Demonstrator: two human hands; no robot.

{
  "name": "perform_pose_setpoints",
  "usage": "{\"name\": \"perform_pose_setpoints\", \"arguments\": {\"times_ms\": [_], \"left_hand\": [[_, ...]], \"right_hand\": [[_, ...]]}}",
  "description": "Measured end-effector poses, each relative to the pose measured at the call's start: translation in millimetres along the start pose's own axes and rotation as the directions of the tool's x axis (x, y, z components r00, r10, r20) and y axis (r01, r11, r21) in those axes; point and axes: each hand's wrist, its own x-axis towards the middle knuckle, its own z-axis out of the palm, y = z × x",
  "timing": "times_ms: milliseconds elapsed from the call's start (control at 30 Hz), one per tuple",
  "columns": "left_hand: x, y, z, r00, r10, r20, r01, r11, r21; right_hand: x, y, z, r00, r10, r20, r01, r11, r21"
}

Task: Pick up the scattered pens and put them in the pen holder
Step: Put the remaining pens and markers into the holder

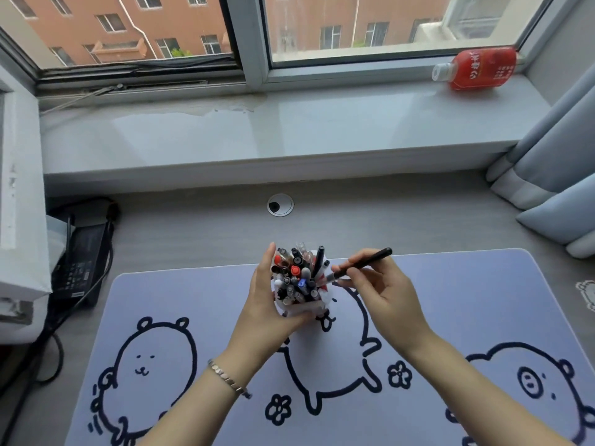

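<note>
A white pen holder [302, 309] stands on the lilac desk mat [180, 300], packed with several pens [297, 275] standing upright. My left hand [267, 304] wraps around the holder's left and front side. My right hand [380, 291] is just right of the holder and pinches a black pen [370, 260] between thumb and fingers. That pen is tilted, its tip pointing down-left at the holder's right rim and its back end up to the right. No loose pens show on the mat.
The mat carries dark cartoon animal outlines. Behind it are a grey desk with a cable grommet [280, 204] and a wide windowsill with a red bottle [479, 69] lying on it. A black power adapter with cables [83, 255] sits at left, curtains [557, 175] at right.
</note>
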Motion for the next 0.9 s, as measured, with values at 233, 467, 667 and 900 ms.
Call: {"name": "perform_pose_setpoints", "arguments": {"times_ms": [233, 467, 667, 900], "left_hand": [[3.8, -1.1, 0.6, 0.999, -0.032, -0.002, 0.032, 0.999, -0.034], [7.5, -5.0, 3.3, 0.999, -0.016, -0.037, 0.014, 0.999, -0.051], [10.3, -10.0, 4.6, 0.999, 0.001, -0.043, -0.003, 0.999, -0.039], [10.0, -11.6, 17.5, 0.988, 0.054, -0.145, -0.058, 0.998, -0.022]], "right_hand": [[11.8, 20.0, 18.0, 0.991, -0.111, 0.074, 0.133, 0.837, -0.531], [21.3, 12.7, 23.1, 0.953, -0.303, -0.020, 0.267, 0.867, -0.420], [14.6, 41.2, 12.5, 0.854, -0.507, 0.116, 0.480, 0.681, -0.553], [15.2, 22.8, 3.1, 0.977, -0.130, 0.172, 0.186, 0.911, -0.369]]}}
